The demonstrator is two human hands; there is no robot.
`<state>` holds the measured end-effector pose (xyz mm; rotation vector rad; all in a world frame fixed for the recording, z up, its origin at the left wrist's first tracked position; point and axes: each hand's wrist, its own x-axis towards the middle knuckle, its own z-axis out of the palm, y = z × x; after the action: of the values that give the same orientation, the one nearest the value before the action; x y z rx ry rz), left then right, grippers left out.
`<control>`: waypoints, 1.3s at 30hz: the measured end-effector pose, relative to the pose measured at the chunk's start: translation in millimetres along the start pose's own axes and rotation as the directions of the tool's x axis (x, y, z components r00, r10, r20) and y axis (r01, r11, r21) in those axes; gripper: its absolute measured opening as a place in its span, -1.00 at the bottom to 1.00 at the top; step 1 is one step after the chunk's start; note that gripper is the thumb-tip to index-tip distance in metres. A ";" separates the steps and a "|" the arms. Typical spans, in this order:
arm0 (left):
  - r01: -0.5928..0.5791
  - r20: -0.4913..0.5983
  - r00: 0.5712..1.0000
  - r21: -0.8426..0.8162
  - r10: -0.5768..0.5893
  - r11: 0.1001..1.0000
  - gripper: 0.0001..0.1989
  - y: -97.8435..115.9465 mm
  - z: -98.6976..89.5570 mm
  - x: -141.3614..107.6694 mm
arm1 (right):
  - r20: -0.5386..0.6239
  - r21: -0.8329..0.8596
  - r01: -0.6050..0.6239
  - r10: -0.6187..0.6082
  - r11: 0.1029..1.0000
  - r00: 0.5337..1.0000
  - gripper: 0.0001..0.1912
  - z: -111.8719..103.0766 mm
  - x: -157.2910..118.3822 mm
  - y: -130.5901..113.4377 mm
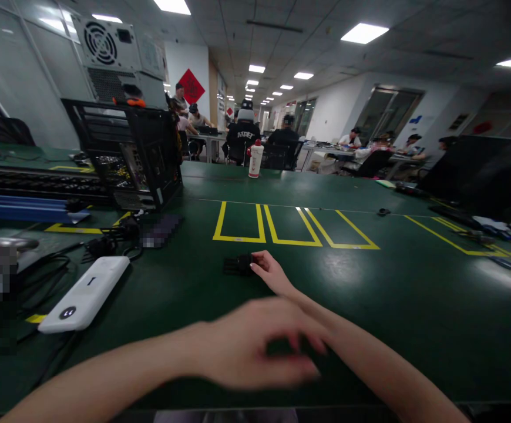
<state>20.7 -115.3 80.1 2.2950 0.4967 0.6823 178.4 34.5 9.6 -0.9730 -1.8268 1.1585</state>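
Observation:
My right hand [269,271] reaches across the green table, its thumb and fingers pinched on the near end of a small black object [235,264]. That object has several narrow parallel parts pointing left; its exact kind is too dark to make out. My left hand [268,343] is in the foreground, above the table and in front of my right forearm. Motion blurs it, but a gap shows between its thumb and its curved fingers, and nothing is seen in it.
Yellow tape outlines [297,242] mark the green table [185,346]. At left lie a white power bank [86,294], black cables [46,282] and a blue bar [22,208]. An open black computer case [127,153] stands behind them. A white bottle [255,160] is at the far edge; people sit beyond.

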 end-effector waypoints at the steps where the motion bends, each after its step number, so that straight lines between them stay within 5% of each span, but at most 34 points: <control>1: 0.067 -0.070 0.995 0.016 -0.066 0.998 -0.66 -22.1 -22.7 7.6 | 0.003 0.010 0.004 -0.004 1.000 1.000 -0.72 0.5 1.5 1.9; 4: 0.436 -0.371 0.862 0.192 -0.346 0.879 -0.38 -90.4 -65.3 16.7 | 0.018 0.045 -0.005 0.004 0.999 1.000 -0.73 1.8 4.6 6.5; 6: 0.529 -0.328 0.837 0.282 -0.437 0.801 -0.14 -123.4 -69.7 16.6 | 0.026 0.067 -0.019 0.017 0.998 1.000 -0.71 1.8 5.2 8.0; 9: 0.493 -0.187 0.870 0.309 -0.456 0.813 -0.06 -145.9 -58.9 19.1 | 0.047 0.054 0.003 -0.005 0.999 0.999 -0.72 0.9 5.2 8.3; 15: 0.482 -0.233 0.873 0.275 -0.428 0.832 -0.33 -154.0 -50.7 27.6 | 0.062 -0.008 0.057 -0.056 0.998 0.996 -0.76 0.8 5.5 9.4; 26: 0.425 -0.299 0.896 0.368 -0.328 0.827 -0.39 -151.1 -44.7 26.9 | 0.132 0.070 0.122 -0.130 0.990 0.983 -0.73 0.5 1.1 4.1; 30: 0.368 -0.252 0.925 0.413 -0.285 0.833 -0.40 -142.9 -45.1 26.7 | 0.079 0.147 0.086 -0.098 0.985 0.992 -0.85 1.0 0.4 1.5; 34: 0.372 -0.230 0.926 0.430 -0.299 0.823 -0.43 -134.8 -47.2 26.4 | 0.142 0.147 -0.038 0.017 0.988 0.990 -0.74 -1.0 1.1 1.2; 39: 0.378 -0.254 0.923 0.463 -0.289 0.802 -0.45 -134.4 -46.1 25.5 | 0.215 0.156 -0.032 -0.003 0.987 0.977 -0.74 -2.7 -2.0 0.4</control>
<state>-7.7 14.3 23.2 2.5294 1.2661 0.6227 181.7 33.8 9.6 -0.7963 -1.8622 1.4424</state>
